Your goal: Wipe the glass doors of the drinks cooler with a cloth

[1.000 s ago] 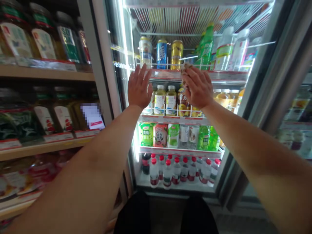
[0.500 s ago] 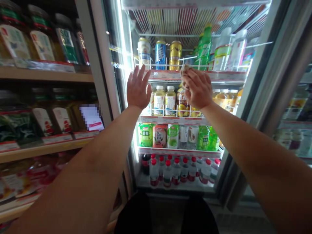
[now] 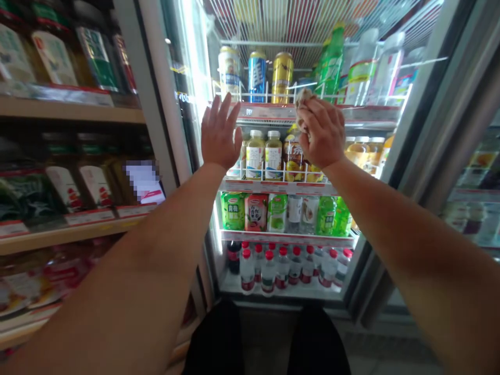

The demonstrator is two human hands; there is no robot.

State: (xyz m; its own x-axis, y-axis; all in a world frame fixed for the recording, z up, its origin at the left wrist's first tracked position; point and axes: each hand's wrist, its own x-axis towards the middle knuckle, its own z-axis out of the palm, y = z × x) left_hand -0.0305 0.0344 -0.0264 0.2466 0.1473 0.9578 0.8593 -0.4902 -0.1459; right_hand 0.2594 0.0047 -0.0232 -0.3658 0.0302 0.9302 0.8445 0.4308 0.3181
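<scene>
My left hand (image 3: pixel 221 131) is raised with spread fingers in front of the drinks fridge, at the left end of the upper shelf edge (image 3: pixel 269 111). Nothing is in it; whether its fingertips touch the shelf edge I cannot tell. Bunched under the fingers of my right hand (image 3: pixel 322 127) is a pale, crumpled cloth (image 3: pixel 303 99), held at the middle of the same shelf edge. Just above stand a gold can (image 3: pixel 282 78), a blue can (image 3: pixel 257 77) and a green bottle (image 3: pixel 332 65). Below are juice bottles (image 3: pixel 255 156).
Lower shelves hold green drink packs (image 3: pixel 233 211) and several red-capped water bottles (image 3: pixel 268 272). To the left, a wooden shelf (image 3: pixel 74 112) bears dark bottles, with a lit, blurred phone-like screen (image 3: pixel 144 182) lower down. A metal door frame (image 3: pixel 425 182) runs along the right.
My right hand has slid slightly to the right with the cloth. My left hand stays spread in nearly the same place. The view has tilted a little.
</scene>
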